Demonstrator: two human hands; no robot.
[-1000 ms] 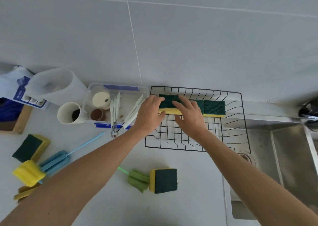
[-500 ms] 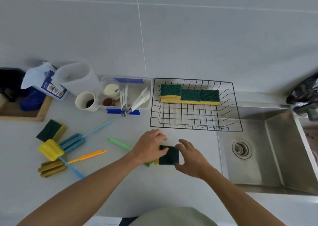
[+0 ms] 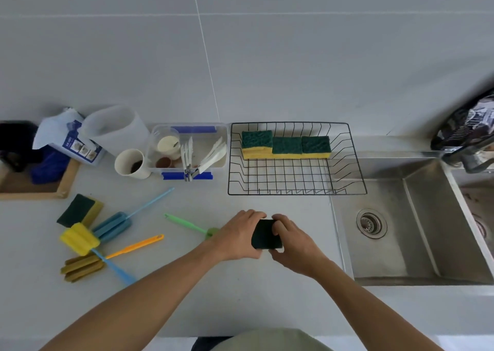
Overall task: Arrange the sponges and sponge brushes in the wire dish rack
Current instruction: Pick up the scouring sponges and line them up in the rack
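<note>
Pick-up step: both hands close on the dark green scouring sponge [image 3: 266, 234] lying flat on the grey bench [image 3: 187, 284], green face up. The left hand [image 3: 238, 235] curls its fingers over the near-left edge; the right hand [image 3: 290, 239] pinches the right edge. Its long axis appears to run away from the person, though the fingers hide much. Next move calls for a lift and carry up beyond the fingertips into the black wire dish rack [image 3: 294, 190], beside three sponges standing along its far side.

Head-worn, steeply down, probably near counter [image 3: 240, 297]
</note>
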